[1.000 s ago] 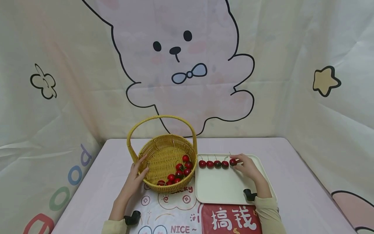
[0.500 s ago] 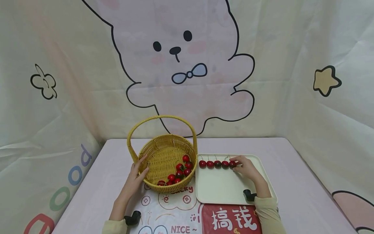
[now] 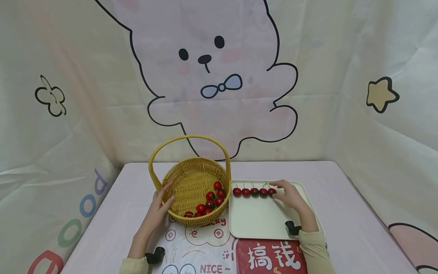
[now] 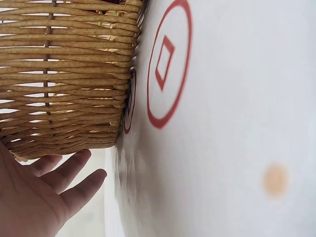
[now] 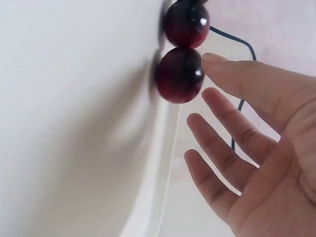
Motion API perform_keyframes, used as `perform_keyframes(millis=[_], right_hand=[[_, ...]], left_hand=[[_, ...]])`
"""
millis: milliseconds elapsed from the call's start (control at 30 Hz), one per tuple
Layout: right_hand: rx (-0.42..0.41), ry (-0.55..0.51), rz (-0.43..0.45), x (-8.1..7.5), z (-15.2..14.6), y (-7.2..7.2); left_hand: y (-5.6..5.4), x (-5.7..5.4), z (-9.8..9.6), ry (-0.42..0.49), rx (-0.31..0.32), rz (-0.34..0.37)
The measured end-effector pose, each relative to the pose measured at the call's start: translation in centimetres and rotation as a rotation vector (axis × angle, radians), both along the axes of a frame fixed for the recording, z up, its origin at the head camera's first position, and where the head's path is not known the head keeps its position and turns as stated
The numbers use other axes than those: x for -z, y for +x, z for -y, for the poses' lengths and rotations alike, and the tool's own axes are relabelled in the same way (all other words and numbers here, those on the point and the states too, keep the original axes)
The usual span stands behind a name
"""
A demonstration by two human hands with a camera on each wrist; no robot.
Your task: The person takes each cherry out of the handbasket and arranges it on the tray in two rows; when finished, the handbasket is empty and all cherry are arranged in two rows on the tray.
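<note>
In the head view my left hand (image 3: 160,203) rests against the left side of a yellow wicker basket (image 3: 184,182), thumb and index finger at the rim. Its other fingers stretch out straight beside the woven wall in the left wrist view. Several red cherries (image 3: 210,204) lie inside the basket, toward its right and front. On a cream tray (image 3: 260,220) a row of dark red cherries (image 3: 254,192) runs along the back. My right hand (image 3: 289,195) is at the row's right end, fingers spread, thumb tip right at the last cherry (image 5: 180,75).
The basket's tall arched handle (image 3: 191,136) rises above it. A printed mat (image 3: 198,255) lies in front of the basket and the tray on the pale table (image 3: 356,228). A cloth backdrop with a cartoon bear (image 3: 212,114) hangs behind.
My right fingers held the last cherry slightly raised, then lowered it to the end of the row. Now they have spread off it, and its stem shows. The left hand stays in place.
</note>
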State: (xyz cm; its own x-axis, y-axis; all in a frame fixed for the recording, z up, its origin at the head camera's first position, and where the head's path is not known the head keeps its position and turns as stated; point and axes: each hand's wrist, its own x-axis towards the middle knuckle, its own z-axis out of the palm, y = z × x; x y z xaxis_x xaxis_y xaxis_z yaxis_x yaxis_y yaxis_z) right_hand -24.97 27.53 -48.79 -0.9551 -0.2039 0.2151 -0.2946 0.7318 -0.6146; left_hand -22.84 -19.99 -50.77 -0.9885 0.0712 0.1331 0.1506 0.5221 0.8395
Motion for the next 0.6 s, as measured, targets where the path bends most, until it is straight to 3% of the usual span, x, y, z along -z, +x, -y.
perform_keyframes(millis=[267, 600], right_hand=[[-0.018, -0.003, -0.066, -1.6, 1.0, 0.3], [-0.124, -0.106, -0.092, -3.3, 3.9, 0.9]], left_hand=[[0.1, -0.1, 0.1, 0.005, 0.003, -0.005], [0.1, -0.2, 0.0, 0.006, 0.003, -0.005]])
